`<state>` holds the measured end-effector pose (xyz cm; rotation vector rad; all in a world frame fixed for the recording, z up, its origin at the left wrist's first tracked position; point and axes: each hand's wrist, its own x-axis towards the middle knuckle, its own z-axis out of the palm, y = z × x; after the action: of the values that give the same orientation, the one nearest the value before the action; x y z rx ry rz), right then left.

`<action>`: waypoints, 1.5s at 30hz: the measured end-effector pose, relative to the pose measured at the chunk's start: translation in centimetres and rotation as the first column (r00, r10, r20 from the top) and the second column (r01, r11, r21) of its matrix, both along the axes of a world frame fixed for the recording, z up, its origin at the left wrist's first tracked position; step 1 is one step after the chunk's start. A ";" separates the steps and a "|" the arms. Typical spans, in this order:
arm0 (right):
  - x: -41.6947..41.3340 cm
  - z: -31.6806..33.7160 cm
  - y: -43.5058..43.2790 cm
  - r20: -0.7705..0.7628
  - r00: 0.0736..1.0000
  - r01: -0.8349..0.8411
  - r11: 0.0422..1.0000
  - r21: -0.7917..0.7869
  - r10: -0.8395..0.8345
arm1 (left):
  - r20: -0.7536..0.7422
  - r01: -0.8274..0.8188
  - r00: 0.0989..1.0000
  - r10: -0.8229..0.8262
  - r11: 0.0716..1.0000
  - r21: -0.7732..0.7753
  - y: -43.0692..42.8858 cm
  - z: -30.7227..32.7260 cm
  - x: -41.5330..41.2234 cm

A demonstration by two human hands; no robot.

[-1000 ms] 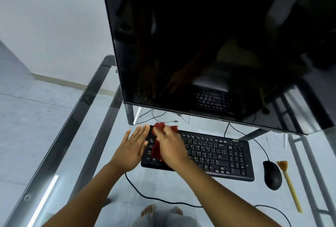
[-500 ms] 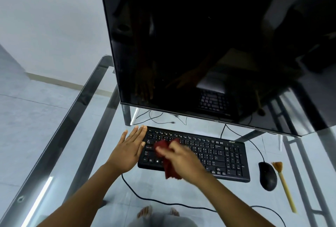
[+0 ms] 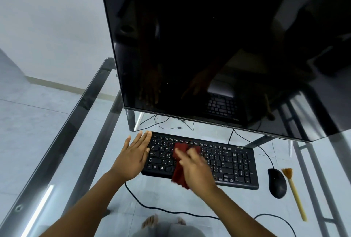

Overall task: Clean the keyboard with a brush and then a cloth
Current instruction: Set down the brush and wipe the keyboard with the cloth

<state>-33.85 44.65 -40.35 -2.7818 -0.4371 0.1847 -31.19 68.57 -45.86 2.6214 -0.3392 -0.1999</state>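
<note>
A black keyboard (image 3: 228,161) lies on the glass table below the monitor. My right hand (image 3: 197,170) presses a dark red cloth (image 3: 180,166) onto the keys left of the keyboard's middle; the cloth hangs over the front edge. My left hand (image 3: 133,157) lies flat with fingers spread against the keyboard's left end, holding nothing. A brush (image 3: 293,191) with a yellow handle and orange bristles rests on the table at the right, apart from both hands.
A large black monitor (image 3: 218,47) overhangs the keyboard's far side. A black mouse (image 3: 277,182) sits between keyboard and brush. A black cable (image 3: 152,206) runs across the glass table (image 3: 57,161) near me. The table's left edge slants nearby.
My right hand has slid the cloth from the keyboard's far left corner toward the front edge and a little rightward over the keys. My left hand has stayed at the left end.
</note>
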 end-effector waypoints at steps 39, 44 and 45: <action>5.1 0.1 2.0 -0.040 0.999 0.030 0.999 0.020 -0.029 | 0.055 -0.032 0.998 0.029 0.998 0.055 -0.2 0.4 -0.4; 3.3 0.5 -0.1 -0.130 0.991 0.008 1.000 0.007 -0.007 | 0.197 -0.108 0.976 0.095 0.993 0.055 -4.1 2.0 -0.5; 2.4 1.0 -0.3 -0.179 0.981 -0.060 0.996 0.062 0.070 | 0.215 -0.072 0.975 0.058 0.996 0.060 -5.2 2.3 -0.5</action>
<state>-31.41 44.31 -39.33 -2.6669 -0.4792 0.4303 -31.65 63.37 -43.59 2.7222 -0.3228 0.0953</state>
